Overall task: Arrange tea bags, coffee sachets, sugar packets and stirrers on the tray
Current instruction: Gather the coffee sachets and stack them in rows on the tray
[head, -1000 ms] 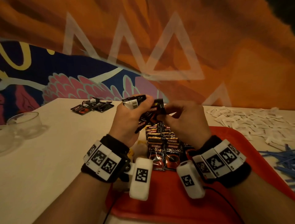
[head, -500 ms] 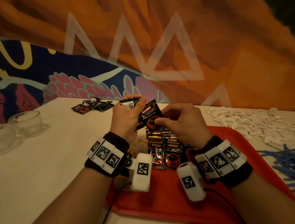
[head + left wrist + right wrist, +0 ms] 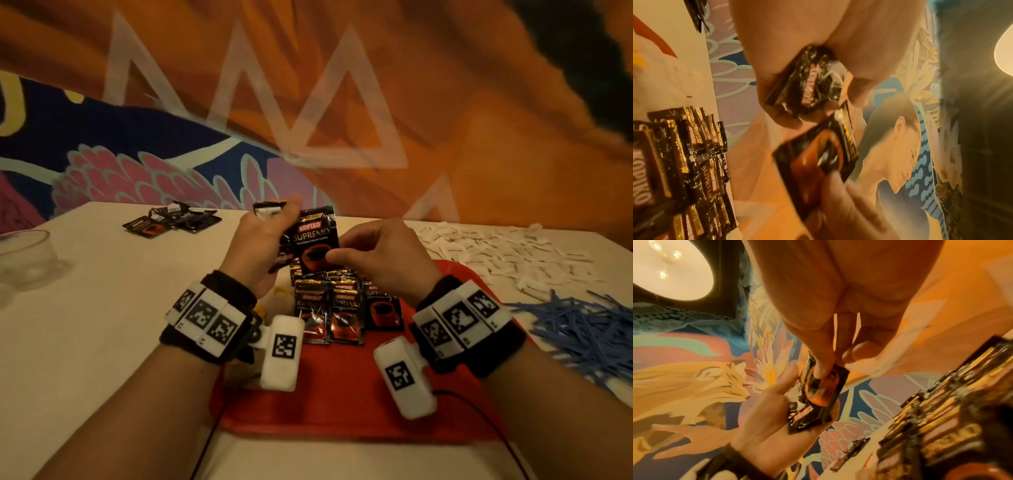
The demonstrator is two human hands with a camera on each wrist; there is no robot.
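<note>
Above the red tray (image 3: 346, 407), my right hand (image 3: 373, 260) pinches one black coffee sachet (image 3: 313, 240) by its lower edge and holds it upright, label toward me. My left hand (image 3: 260, 240) grips a small stack of coffee sachets (image 3: 807, 84) just to its left. The right wrist view shows the pinched sachet (image 3: 824, 389) against the stack in the left palm (image 3: 772, 431). Rows of coffee sachets (image 3: 339, 301) lie overlapped on the tray beneath both hands. Something yellow (image 3: 281, 291) shows at the tray's left edge, mostly hidden by my left wrist.
A loose pile of coffee sachets (image 3: 171, 219) lies at the table's far left. White sugar packets (image 3: 496, 250) are spread at the far right, with blue stirrers (image 3: 582, 329) heaped nearer. A glass cup (image 3: 27, 257) stands at the left edge.
My right hand has drawn one sachet out of the left hand's stack and turned it upright, label facing me. Both hands stayed above the tray.
</note>
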